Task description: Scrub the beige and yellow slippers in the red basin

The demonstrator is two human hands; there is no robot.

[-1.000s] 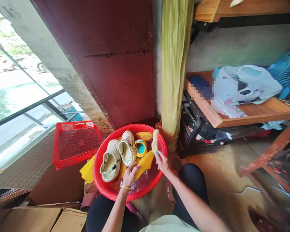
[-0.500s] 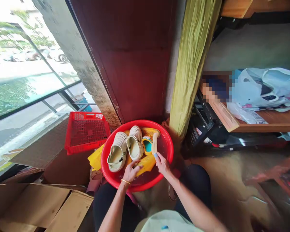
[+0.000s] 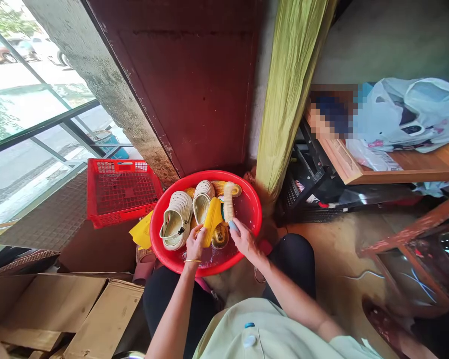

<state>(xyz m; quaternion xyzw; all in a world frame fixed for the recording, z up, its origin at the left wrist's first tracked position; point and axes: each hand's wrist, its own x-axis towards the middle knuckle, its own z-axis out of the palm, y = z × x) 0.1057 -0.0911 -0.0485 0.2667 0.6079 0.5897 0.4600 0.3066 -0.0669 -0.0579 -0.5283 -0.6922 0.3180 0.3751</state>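
A red basin (image 3: pixel 257 214) stands in front of me with water and several shoes in it. My left hand (image 3: pixel 195 243) is closed on a yellow shoe (image 3: pixel 212 222), which it holds tilted up above the water. In my right hand (image 3: pixel 246 243) is a scrubbing brush (image 3: pixel 228 202) with pale bristles and a blue handle end; its head is right beside the yellow shoe. Two cream clogs, a left one (image 3: pixel 177 219) and a right one (image 3: pixel 202 202), rest at the basin's left. More yellow footwear (image 3: pixel 220 237) lies partly under them and below the held shoe.
A red plastic crate (image 3: pixel 123 192) sits left of the basin, with cardboard boxes (image 3: pixel 56 299) nearer me. Behind the basin is a dark red door (image 3: pixel 194 99) beside a yellow-green curtain (image 3: pixel 284 99). A wooden shelf (image 3: pixel 404 174) with a plastic bag (image 3: pixel 415 117) is at right.
My left hand has lifted the yellow shoe out of the water and tilted it up. The brush stays in my right hand beside it. The camera view has shifted slightly.
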